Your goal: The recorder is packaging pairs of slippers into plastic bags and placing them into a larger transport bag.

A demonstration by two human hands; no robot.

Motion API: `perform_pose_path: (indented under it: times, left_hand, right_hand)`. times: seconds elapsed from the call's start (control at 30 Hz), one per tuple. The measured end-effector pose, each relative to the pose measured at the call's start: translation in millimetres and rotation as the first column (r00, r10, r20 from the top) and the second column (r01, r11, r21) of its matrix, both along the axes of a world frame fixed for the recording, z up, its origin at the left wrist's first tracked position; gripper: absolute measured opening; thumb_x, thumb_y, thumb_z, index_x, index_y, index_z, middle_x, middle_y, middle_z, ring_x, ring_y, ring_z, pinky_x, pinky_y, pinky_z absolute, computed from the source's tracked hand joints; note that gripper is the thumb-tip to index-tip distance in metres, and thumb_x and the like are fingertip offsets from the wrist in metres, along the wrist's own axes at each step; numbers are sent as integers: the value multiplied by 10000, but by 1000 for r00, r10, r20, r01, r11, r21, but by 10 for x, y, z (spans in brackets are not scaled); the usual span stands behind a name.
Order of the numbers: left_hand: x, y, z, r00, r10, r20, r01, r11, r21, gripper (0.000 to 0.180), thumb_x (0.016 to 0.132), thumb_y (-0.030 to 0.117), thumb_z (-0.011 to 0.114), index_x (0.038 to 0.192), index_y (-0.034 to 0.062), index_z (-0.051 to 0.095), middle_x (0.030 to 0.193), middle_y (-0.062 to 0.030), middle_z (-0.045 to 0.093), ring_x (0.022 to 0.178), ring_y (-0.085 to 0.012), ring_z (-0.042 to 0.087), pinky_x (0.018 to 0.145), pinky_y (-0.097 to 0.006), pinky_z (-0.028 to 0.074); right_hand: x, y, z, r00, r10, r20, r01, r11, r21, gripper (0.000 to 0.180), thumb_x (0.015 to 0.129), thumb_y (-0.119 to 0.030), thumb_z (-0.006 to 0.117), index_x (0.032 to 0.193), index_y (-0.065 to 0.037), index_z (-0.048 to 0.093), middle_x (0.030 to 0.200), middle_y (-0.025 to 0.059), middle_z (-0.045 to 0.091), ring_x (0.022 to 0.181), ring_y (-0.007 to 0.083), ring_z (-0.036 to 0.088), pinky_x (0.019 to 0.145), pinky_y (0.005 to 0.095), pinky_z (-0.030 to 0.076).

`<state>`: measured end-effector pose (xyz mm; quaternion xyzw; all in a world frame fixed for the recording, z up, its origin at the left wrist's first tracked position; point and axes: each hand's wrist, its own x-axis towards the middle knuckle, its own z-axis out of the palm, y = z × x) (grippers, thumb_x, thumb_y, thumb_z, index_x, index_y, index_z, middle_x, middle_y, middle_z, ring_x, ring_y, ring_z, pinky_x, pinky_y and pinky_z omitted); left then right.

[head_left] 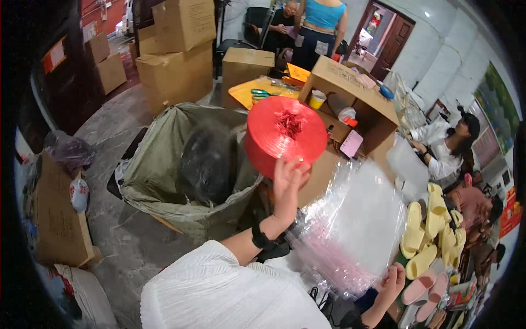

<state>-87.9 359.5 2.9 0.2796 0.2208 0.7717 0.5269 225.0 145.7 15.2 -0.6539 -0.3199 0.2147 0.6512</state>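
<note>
A large roll of red plastic twine (263, 129) stands beside an open green woven sack. My left hand (289, 178) is raised in front of its near side, fingers apart and overlapping the roll's lower edge; whether they press on it is unclear. At the lower right, the curled fingers of my right hand (392, 281) pinch the near corner of a clear plastic bag. That bag belongs to a pile of clear plastic bags (364, 211), with pink showing through at the near left.
Left of the roll, the green sack (148, 175) holds a dark plastic-wrapped bundle (208, 164). An opened cardboard box (356, 82) stands behind, near scissors (260, 94) and a yellow cup (317, 99). Yellow slippers (413, 230) are heaped to the right. A co-worker (452, 140) sits beyond them.
</note>
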Motion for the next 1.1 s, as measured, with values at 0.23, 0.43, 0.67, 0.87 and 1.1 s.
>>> perform_pose_path:
  times: [0.23, 0.43, 0.67, 0.87, 1.1]
  left_hand:
    - [485, -212, -23, 665, -114, -738, 382, 901, 205, 269, 865, 33, 657, 1132, 19, 629, 1102, -105, 665, 1030, -199, 646, 820, -316, 523]
    - [944, -167, -25, 104, 182, -978, 708, 677, 201, 630, 834, 339, 714, 1368, 72, 511, 1477, -208, 422, 1403, -414, 326, 1137, -491, 299]
    - [1245, -88, -543, -196, 321, -926, 762, 645, 62, 705, 838, 505, 664, 1411, 128, 498, 1543, -179, 342, 1445, -421, 223, 1185, -541, 121]
    - [1073, -100, -621, -197, 314, -929, 719, 691, 81, 707, 834, 558, 645, 1398, 150, 520, 1541, -163, 355, 1439, -416, 243, 1184, -531, 108]
    - [1141, -120, -640, -170, 336, -926, 729, 675, 111, 714, 837, 565, 635, 1402, 143, 515, 1531, -168, 370, 1431, -413, 265, 1181, -530, 120]
  right_hand:
    - [188, -158, 12, 989, -24, 143, 40, 993, -109, 162, 902, -107, 659, 1018, 6, 669, 894, -17, 622, 755, 52, 526, 641, 191, 416]
    - [836, -420, -322, 924, -246, 294, 281, 956, -83, 239, 873, -161, 697, 1033, 13, 660, 893, 51, 656, 773, 101, 572, 713, 245, 469]
    - [1973, -1005, -625, 357, -594, 721, 872, 489, -30, 548, 779, -361, 744, 1136, 27, 593, 1057, 216, 622, 1036, 383, 579, 893, 456, 470]
    - [2344, -836, -784, 618, -528, 582, 786, 415, -458, 678, 751, -468, 742, 1142, 60, 574, 1048, 266, 630, 1057, 430, 597, 903, 500, 467]
    - [2796, -952, -644, 779, -620, 90, 618, 784, 51, 377, 905, -316, 652, 1059, 19, 577, 858, 74, 611, 697, 174, 585, 593, 309, 450]
